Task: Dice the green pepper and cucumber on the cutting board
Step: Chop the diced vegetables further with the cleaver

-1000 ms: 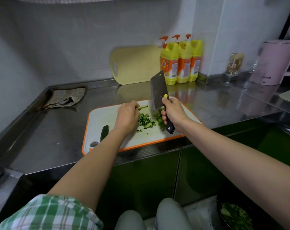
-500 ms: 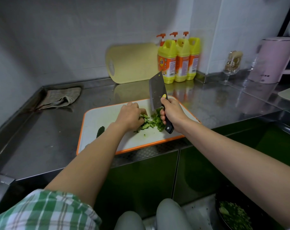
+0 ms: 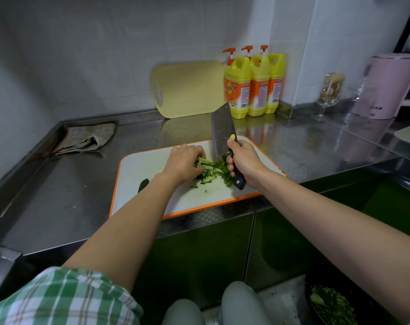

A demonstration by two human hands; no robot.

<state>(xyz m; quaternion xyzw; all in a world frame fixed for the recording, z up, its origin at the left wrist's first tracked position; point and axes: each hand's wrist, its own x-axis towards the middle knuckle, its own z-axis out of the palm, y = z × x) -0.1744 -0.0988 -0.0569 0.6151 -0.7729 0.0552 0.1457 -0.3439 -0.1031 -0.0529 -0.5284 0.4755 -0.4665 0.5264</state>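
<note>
Three yellow detergent bottles (image 3: pixel 253 85) are lined up against the back wall, with a pale yellow board (image 3: pixel 190 90) leaned beside them. A crumpled cloth (image 3: pixel 84 138) is bunched in the far corner of the steel counter (image 3: pixel 58 195). A stemmed glass (image 3: pixel 329 92) and a pink kettle (image 3: pixel 391 87) are set off to the right.

On the orange-rimmed cutting board (image 3: pixel 138 170), cucumber strips (image 3: pixel 207 166) are pinned under the curled fingers of the left hand (image 3: pixel 184 161), just beside a heap of green dice (image 3: pixel 225 174). The cleaver (image 3: pixel 220 127) is gripped by its black handle in the right hand (image 3: pixel 245 160), with the blade raised above the heap. A dark cucumber end (image 3: pixel 143 184) is partly hidden by the left forearm. A dark bowl (image 3: pixel 330 301) of chopped greens is seen low at the right.
</note>
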